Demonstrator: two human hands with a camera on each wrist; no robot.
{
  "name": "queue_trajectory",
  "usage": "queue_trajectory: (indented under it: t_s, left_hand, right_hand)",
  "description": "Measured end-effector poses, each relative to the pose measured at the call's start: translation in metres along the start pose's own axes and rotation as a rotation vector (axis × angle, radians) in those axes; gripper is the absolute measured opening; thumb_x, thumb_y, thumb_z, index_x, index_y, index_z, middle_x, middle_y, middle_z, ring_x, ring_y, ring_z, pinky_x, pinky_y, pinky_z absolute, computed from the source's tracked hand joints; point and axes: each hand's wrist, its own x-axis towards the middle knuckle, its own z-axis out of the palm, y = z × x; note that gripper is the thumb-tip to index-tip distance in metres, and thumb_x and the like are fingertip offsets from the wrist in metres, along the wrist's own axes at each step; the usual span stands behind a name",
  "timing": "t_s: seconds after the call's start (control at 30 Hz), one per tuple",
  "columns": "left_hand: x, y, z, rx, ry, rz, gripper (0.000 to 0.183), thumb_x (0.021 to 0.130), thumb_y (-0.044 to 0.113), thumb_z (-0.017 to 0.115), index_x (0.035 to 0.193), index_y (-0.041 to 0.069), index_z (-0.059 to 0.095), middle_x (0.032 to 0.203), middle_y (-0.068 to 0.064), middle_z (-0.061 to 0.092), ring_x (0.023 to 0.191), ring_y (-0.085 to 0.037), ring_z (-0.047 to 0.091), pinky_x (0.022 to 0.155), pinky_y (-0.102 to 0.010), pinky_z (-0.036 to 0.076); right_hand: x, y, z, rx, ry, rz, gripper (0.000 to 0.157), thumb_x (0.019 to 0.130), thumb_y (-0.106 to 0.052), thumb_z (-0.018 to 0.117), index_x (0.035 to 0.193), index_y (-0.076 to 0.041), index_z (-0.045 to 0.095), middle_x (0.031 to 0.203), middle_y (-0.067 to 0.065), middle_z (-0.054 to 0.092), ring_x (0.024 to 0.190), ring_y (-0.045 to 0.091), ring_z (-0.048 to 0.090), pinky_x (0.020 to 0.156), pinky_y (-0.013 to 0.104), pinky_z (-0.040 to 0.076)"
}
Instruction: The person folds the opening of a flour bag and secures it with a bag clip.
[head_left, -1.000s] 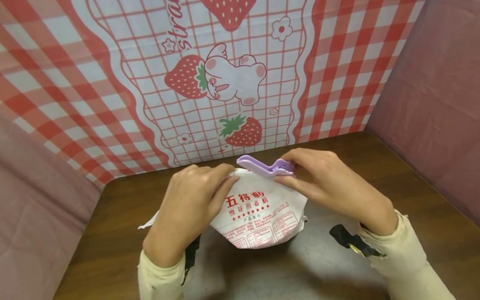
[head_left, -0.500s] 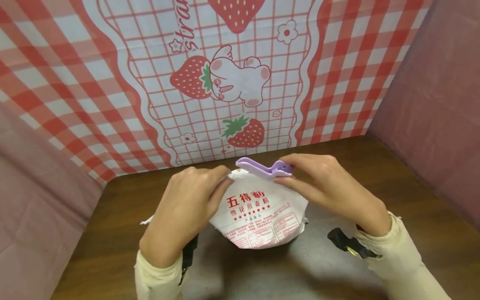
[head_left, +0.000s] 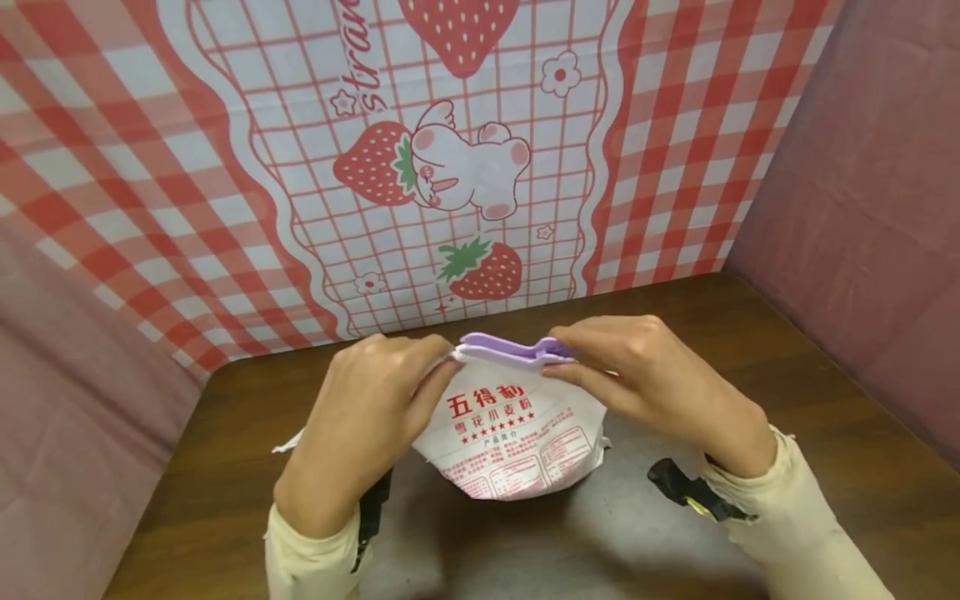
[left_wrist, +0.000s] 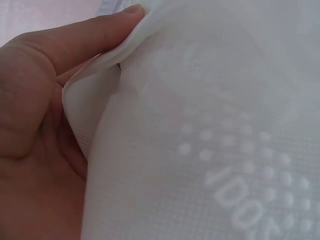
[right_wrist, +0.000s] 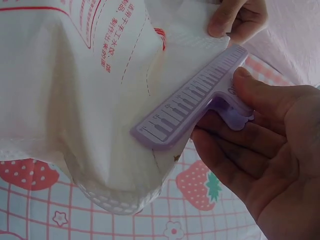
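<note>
A white flour bag (head_left: 510, 454) with red print stands before me, its top gathered flat. My left hand (head_left: 367, 408) pinches the left end of that top edge between thumb and fingers; the left wrist view shows the thumb (left_wrist: 100, 37) on the folded material. Along the top edge lies a purple bag clip (head_left: 498, 350), its far end close to my left fingertips. My right hand (head_left: 645, 367) pinches the clip's handle end between thumb and fingers. In the right wrist view the clip's long ribbed face (right_wrist: 192, 102) rests against the bag; whether it clamps the material is unclear.
The bag stands on a dark brown wooden table (head_left: 225, 467). Behind it hangs a red-and-white checked cloth (head_left: 675, 150) with strawberries. Pink curtains (head_left: 847, 208) close off both sides. A white strip (head_left: 287, 443) shows left of my left wrist.
The clip has come down and slightly left, from tilted above the bag's top to lying along the edge. My right hand moved with it. My left hand shifted slightly left, still pinching the bag.
</note>
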Motion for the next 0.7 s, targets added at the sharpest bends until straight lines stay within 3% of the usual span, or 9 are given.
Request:
queue_trajectory:
  t_s: [0.4,0.7]
  left_hand:
    - [0.0,-0.004,-0.001,-0.029,0.033,-0.002,0.011,0.083,0.027,0.062,0.076,0.019,0.064,0.061,0.007,0.059,0.051,-0.016,0.049,0.048,-0.033,0.038]
    - [0.001,-0.003,0.001,-0.047,0.043,0.011,0.012,0.084,0.027,0.061,0.078,0.018,0.064,0.062,0.006,0.058,0.054,-0.016,0.051,0.05,-0.032,0.039]
  right_hand:
    - [-0.009,0.01,0.005,0.007,-0.097,0.086,0.018,0.078,-0.008,0.068,0.095,-0.011,0.065,0.084,-0.011,0.061,0.068,-0.001,0.053,0.06,0.01,0.043]
    - [-0.012,0.015,0.004,-0.038,-0.125,0.121,0.02,0.079,-0.015,0.068,0.099,-0.012,0.066,0.089,-0.013,0.062,0.074,-0.003,0.055,0.064,0.01,0.044]
